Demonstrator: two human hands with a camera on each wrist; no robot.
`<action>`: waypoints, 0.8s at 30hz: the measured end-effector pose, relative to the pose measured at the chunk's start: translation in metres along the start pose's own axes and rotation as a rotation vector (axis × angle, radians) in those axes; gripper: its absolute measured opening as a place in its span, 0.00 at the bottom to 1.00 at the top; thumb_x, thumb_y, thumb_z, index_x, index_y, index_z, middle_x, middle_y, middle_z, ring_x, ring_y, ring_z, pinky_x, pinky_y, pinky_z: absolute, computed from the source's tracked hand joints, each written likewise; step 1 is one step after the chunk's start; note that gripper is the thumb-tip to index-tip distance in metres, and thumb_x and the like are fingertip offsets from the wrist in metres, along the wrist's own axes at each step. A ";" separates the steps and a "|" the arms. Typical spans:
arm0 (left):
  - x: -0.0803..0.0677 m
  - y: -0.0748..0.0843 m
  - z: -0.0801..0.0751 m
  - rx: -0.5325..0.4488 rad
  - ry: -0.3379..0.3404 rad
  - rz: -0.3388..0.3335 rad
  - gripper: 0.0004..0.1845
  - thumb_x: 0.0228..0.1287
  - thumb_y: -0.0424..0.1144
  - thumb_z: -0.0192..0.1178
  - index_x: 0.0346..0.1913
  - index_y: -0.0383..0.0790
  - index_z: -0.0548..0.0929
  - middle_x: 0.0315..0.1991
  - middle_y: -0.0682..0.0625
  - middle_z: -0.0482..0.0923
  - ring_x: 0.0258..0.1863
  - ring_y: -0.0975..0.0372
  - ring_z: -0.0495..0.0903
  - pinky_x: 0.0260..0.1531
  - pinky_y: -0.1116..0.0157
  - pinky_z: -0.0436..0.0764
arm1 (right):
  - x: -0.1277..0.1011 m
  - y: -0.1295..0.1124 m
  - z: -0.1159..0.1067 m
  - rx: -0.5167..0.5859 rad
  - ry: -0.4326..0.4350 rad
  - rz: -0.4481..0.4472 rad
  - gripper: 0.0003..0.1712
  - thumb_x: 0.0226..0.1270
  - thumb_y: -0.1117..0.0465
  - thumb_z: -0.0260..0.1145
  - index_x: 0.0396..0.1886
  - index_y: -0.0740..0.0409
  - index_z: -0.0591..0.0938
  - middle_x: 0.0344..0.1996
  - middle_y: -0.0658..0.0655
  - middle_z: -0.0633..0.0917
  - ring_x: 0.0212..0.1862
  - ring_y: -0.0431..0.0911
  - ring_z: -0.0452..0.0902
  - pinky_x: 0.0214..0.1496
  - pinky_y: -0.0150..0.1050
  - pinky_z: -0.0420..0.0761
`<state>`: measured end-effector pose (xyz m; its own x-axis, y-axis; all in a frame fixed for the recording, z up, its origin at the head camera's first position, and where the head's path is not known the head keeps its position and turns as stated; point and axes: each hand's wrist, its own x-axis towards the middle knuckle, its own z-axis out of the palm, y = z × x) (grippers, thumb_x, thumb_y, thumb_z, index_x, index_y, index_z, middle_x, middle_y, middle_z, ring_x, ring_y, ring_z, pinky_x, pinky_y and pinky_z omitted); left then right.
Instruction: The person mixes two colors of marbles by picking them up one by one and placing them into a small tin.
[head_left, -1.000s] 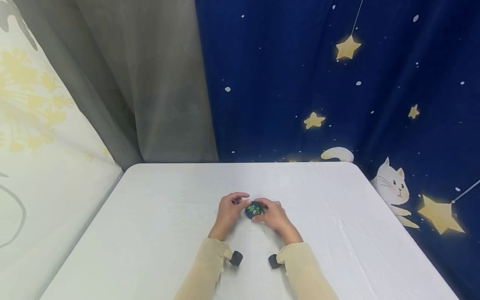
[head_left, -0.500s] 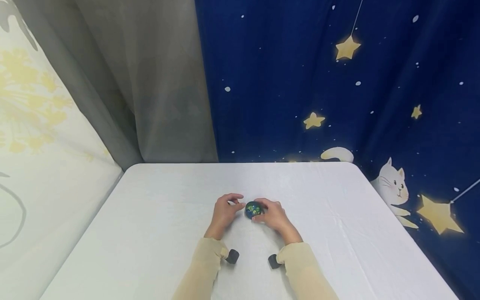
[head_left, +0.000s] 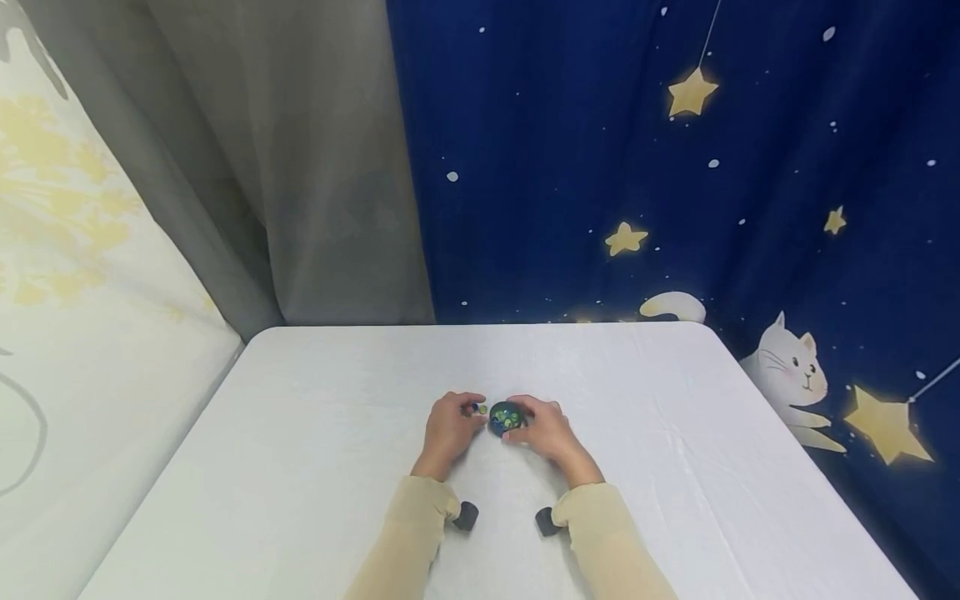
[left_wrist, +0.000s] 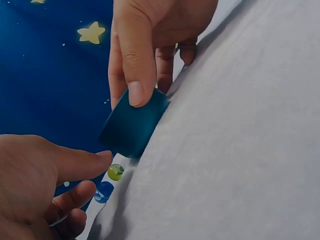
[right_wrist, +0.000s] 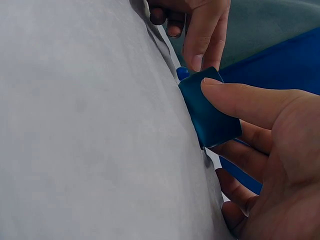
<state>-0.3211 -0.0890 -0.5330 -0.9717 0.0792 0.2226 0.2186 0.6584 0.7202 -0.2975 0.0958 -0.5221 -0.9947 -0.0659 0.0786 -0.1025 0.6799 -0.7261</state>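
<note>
A small round blue container stands on the table with green and yellow marbles showing inside it. My right hand grips its side, thumb on the near wall and fingers round the far one. Left of the container, my left hand is spread around two loose marbles on the cloth. In the left wrist view these are a yellow-green marble and a blue marble, just beyond the thumb. The right wrist view shows only the blue marble, beside the container's teal wall.
A white cloth covers the table. Black wrist-camera mounts stick out from both cream sleeves. Behind the table hang a grey curtain and a blue star-patterned curtain.
My left hand has drawn back a little to the left from the container. The loose marbles now show between its thumb and fingers. My right hand keeps holding the container in place.
</note>
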 end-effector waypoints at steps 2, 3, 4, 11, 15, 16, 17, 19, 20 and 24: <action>0.000 -0.001 0.001 0.018 0.001 0.011 0.17 0.52 0.36 0.72 0.47 0.47 0.87 0.30 0.54 0.73 0.30 0.61 0.71 0.36 0.59 0.72 | 0.001 0.000 0.000 -0.001 0.001 0.001 0.33 0.48 0.56 0.79 0.58 0.47 0.80 0.56 0.57 0.81 0.61 0.61 0.68 0.60 0.65 0.63; 0.000 -0.001 0.001 0.024 0.003 0.015 0.17 0.52 0.36 0.72 0.48 0.47 0.87 0.29 0.54 0.72 0.30 0.61 0.70 0.36 0.60 0.72 | 0.001 -0.001 0.000 -0.003 0.001 -0.002 0.33 0.48 0.56 0.79 0.58 0.47 0.80 0.56 0.58 0.81 0.61 0.61 0.68 0.59 0.65 0.63; 0.000 -0.002 0.002 0.030 0.003 0.019 0.17 0.53 0.36 0.72 0.48 0.47 0.87 0.29 0.54 0.72 0.29 0.61 0.70 0.35 0.60 0.72 | 0.001 -0.001 0.000 -0.002 0.000 0.000 0.33 0.48 0.56 0.79 0.58 0.47 0.80 0.56 0.58 0.81 0.61 0.61 0.68 0.60 0.65 0.63; -0.002 -0.003 0.004 0.077 0.021 0.046 0.17 0.54 0.36 0.71 0.49 0.47 0.86 0.25 0.55 0.69 0.26 0.61 0.68 0.29 0.62 0.69 | 0.001 -0.002 0.001 -0.003 0.001 0.003 0.33 0.47 0.56 0.79 0.58 0.47 0.81 0.56 0.59 0.81 0.61 0.62 0.69 0.59 0.64 0.64; -0.003 -0.004 0.006 0.130 0.032 0.044 0.16 0.56 0.38 0.70 0.49 0.50 0.87 0.25 0.56 0.69 0.27 0.62 0.68 0.29 0.63 0.69 | 0.001 -0.003 0.001 0.001 -0.005 0.005 0.33 0.48 0.56 0.79 0.58 0.48 0.80 0.56 0.59 0.81 0.61 0.62 0.68 0.59 0.65 0.64; -0.003 -0.004 0.006 0.141 0.036 0.044 0.15 0.57 0.38 0.69 0.49 0.50 0.87 0.25 0.56 0.69 0.27 0.62 0.68 0.30 0.63 0.70 | 0.001 -0.003 0.001 0.006 -0.007 0.013 0.33 0.48 0.56 0.79 0.58 0.47 0.80 0.56 0.59 0.81 0.61 0.62 0.68 0.59 0.65 0.63; -0.003 -0.004 0.007 0.151 0.041 0.043 0.15 0.57 0.39 0.69 0.49 0.51 0.87 0.26 0.56 0.69 0.27 0.62 0.68 0.30 0.63 0.70 | 0.001 -0.003 0.001 0.004 -0.007 0.009 0.33 0.48 0.56 0.79 0.58 0.48 0.80 0.56 0.59 0.81 0.61 0.62 0.68 0.59 0.66 0.63; -0.003 -0.003 0.007 0.155 0.053 0.043 0.14 0.58 0.39 0.69 0.48 0.51 0.87 0.26 0.56 0.69 0.28 0.62 0.69 0.30 0.62 0.70 | 0.001 -0.003 0.001 0.006 -0.008 0.011 0.33 0.48 0.56 0.79 0.58 0.48 0.80 0.56 0.59 0.81 0.62 0.62 0.67 0.59 0.66 0.63; -0.003 -0.003 0.007 0.157 0.058 0.042 0.14 0.58 0.39 0.69 0.48 0.51 0.87 0.27 0.56 0.69 0.28 0.62 0.69 0.31 0.62 0.71 | 0.001 -0.003 0.001 0.003 -0.007 0.007 0.34 0.47 0.56 0.79 0.58 0.48 0.80 0.56 0.59 0.81 0.62 0.62 0.68 0.59 0.66 0.63; -0.008 0.001 0.008 0.155 0.073 0.027 0.12 0.58 0.39 0.69 0.46 0.52 0.88 0.26 0.56 0.70 0.28 0.62 0.69 0.31 0.62 0.71 | -0.004 -0.001 -0.002 0.005 -0.010 -0.006 0.33 0.47 0.56 0.79 0.58 0.48 0.80 0.56 0.59 0.81 0.61 0.62 0.68 0.59 0.66 0.63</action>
<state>-0.3137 -0.0831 -0.5391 -0.9553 0.0475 0.2917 0.2227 0.7646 0.6048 -0.2937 0.0963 -0.5204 -0.9941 -0.0771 0.0757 -0.1079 0.6758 -0.7291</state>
